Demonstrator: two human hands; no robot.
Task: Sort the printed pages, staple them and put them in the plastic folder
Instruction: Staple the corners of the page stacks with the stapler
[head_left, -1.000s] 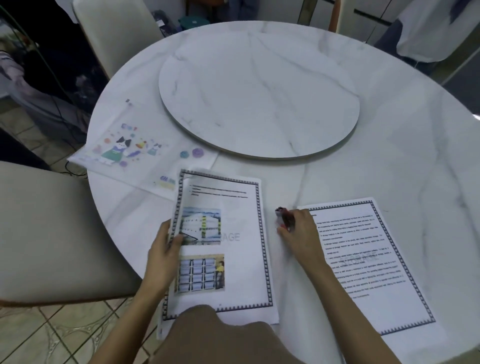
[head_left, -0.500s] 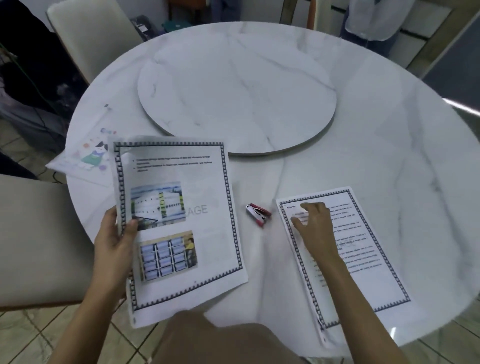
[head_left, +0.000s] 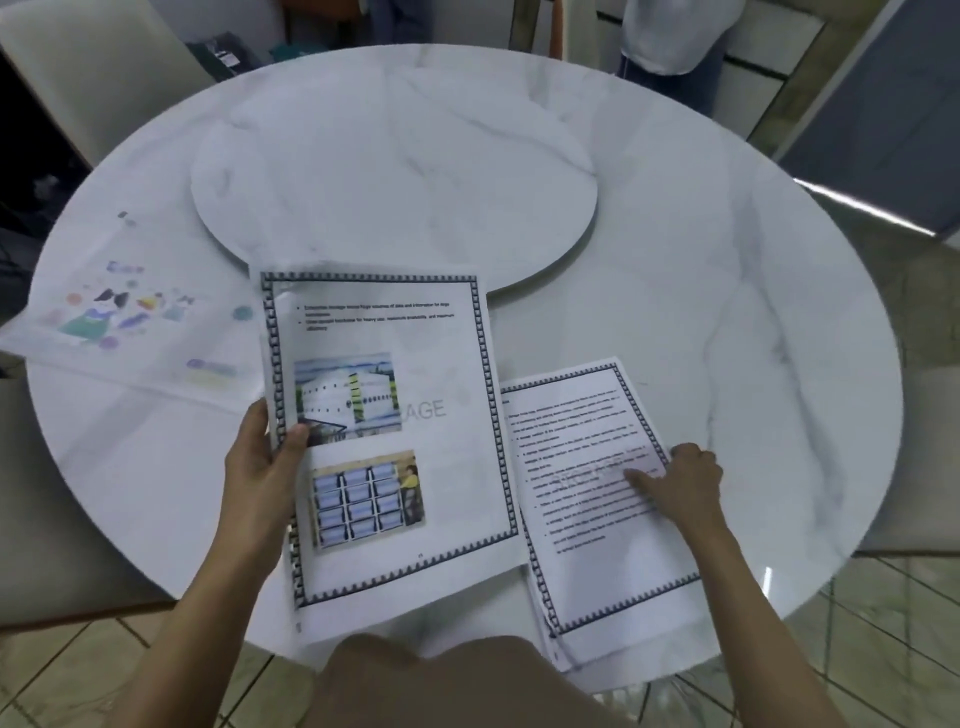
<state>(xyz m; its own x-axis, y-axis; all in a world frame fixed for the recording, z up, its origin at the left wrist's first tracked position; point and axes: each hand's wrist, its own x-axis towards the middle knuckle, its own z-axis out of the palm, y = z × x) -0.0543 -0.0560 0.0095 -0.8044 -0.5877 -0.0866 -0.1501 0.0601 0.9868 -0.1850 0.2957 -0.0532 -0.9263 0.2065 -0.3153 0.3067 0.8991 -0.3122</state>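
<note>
Sorting of printed pages at round marble worktop (head_left: 727, 260). Left hand (head_left: 262, 467) clamped on left edge of illustrated pages (head_left: 405, 415), thumb on top beside upper photograph, fingers underneath. Sheaf held lifted and tilted above near rim of worktop, lower corner overhanging it. Right hand (head_left: 680, 480) just right of that sheaf, closed on right edge of text pages (head_left: 587, 519), thumb pressed on printed face, fingers curled at margin. Text pages lying on worktop, near end past rim, left margin covered in view by illustrated pages. Hands well apart, one sheaf in each. Plastic folder (head_left: 130, 312), translucent with cartoon print, flat at far left of worktop, apart from both hands, nearer left hand. Raised marble turntable (head_left: 395, 171) beyond pages, at centre.
</note>
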